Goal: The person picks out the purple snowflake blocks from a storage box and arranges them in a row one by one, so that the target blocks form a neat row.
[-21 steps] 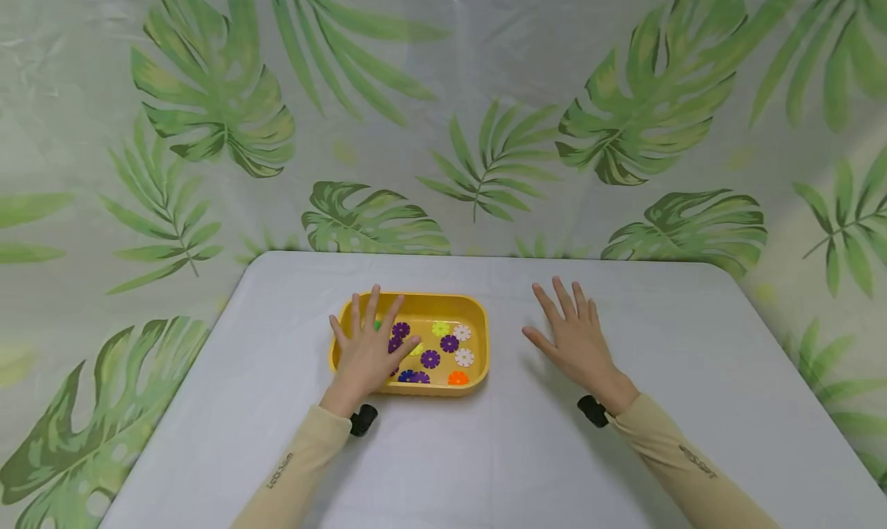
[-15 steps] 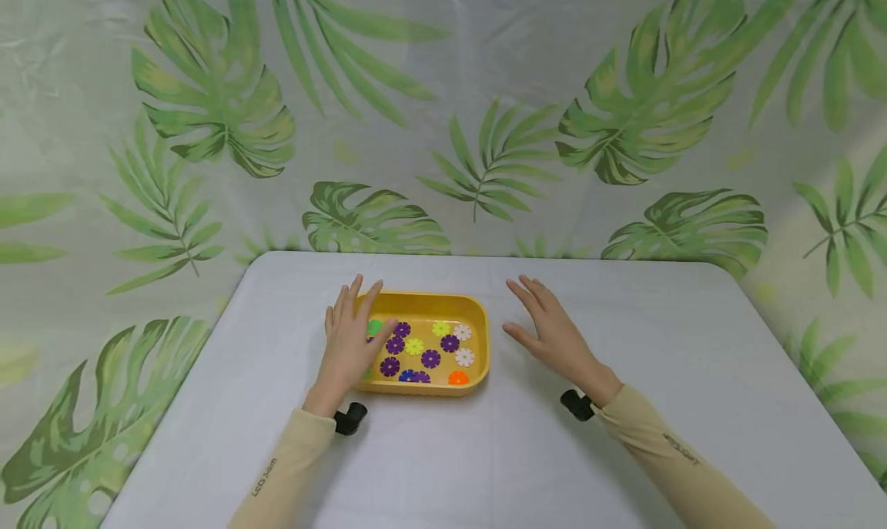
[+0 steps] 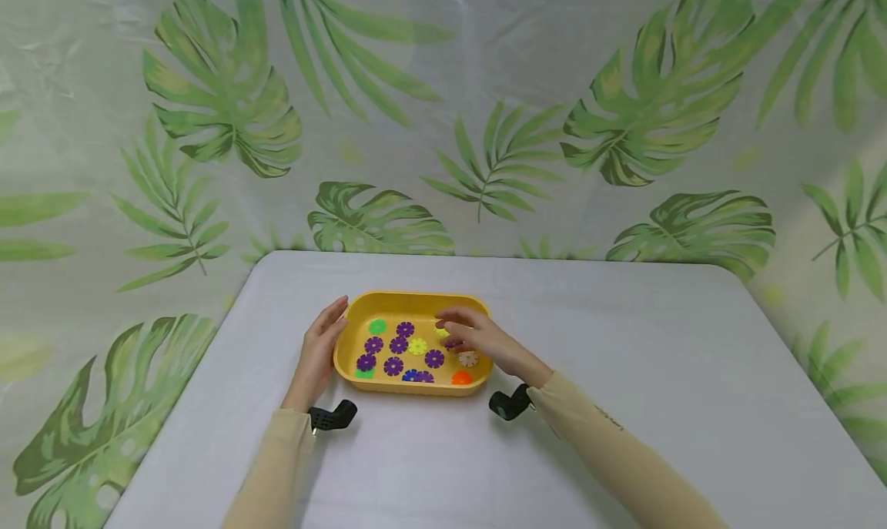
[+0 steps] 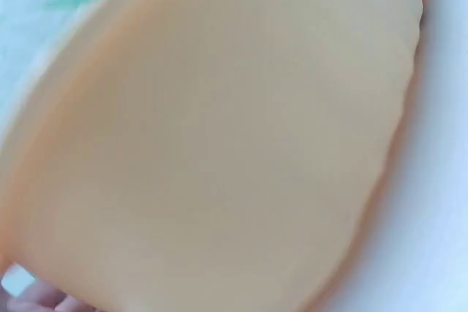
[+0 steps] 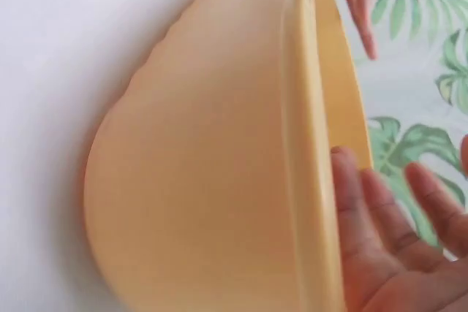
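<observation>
Both hands have shifted: the left hand (image 3: pixel 318 356) has slipped from over the tray (image 3: pixel 416 389) to outside its left edge, and the right hand (image 3: pixel 488 338) has swung in over its right end. That tray sits left of centre on the worktop (image 3: pixel 624 321), towards the far edge. Left fingers lie loosely extended along the wall, and whether they touch it, I can't tell. Right fingers are spread and softly bent, nothing visibly pinched, half covering a white disc (image 3: pixel 468 358).

Now the danger spots! If that left hand isn't bracing, a nudge on the right could slide the whole tray. Watch the black wrist camera (image 3: pixel 509 403) by the near right corner; a low dip might knock the wall. Thin discs lying flat could skid from fingertips, and along the near edge a blue disc (image 3: pixel 410 375) overlaps its purple neighbour (image 3: pixel 424 377), so lifting one could drag both.
</observation>
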The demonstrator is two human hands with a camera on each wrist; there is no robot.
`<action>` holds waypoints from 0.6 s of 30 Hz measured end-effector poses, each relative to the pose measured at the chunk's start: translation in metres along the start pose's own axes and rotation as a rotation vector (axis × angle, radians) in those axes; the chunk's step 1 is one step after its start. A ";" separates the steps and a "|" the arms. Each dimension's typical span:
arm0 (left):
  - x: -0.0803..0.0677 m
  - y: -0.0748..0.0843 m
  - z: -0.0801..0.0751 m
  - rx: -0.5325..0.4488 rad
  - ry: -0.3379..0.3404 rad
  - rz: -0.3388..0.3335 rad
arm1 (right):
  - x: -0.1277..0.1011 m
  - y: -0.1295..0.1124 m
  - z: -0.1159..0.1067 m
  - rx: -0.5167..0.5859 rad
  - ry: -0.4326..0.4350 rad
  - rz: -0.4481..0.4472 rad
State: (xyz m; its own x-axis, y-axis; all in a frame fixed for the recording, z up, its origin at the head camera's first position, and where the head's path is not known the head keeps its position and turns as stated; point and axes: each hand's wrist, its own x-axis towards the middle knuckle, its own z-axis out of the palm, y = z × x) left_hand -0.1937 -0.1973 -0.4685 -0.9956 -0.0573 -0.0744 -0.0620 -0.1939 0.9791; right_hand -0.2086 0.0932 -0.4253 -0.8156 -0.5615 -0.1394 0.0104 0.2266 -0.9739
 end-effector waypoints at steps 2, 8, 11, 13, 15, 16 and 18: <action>0.001 -0.007 -0.001 -0.033 -0.019 -0.031 | 0.005 0.001 0.006 0.016 -0.022 0.062; 0.001 -0.021 -0.001 -0.015 -0.008 -0.008 | 0.016 0.004 0.020 0.015 -0.003 0.207; 0.000 -0.022 0.000 -0.013 -0.001 0.016 | 0.019 0.007 0.025 0.007 0.018 0.249; 0.000 -0.023 0.001 -0.011 0.009 0.024 | 0.021 0.009 0.028 0.001 0.033 0.268; 0.000 -0.024 0.001 -0.015 0.009 0.033 | 0.022 0.009 0.030 -0.008 0.050 0.282; -0.001 -0.025 0.001 -0.012 0.011 0.035 | 0.022 0.009 0.031 -0.013 0.055 0.286; -0.001 -0.025 0.000 -0.016 0.008 0.040 | 0.023 0.010 0.032 -0.042 0.068 0.282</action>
State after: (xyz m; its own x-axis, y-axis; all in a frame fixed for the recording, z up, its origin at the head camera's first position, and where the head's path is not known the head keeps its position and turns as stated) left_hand -0.1912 -0.1920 -0.4931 -0.9967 -0.0728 -0.0370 -0.0211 -0.2070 0.9781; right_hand -0.2089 0.0566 -0.4440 -0.8207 -0.4179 -0.3896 0.2193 0.3993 -0.8902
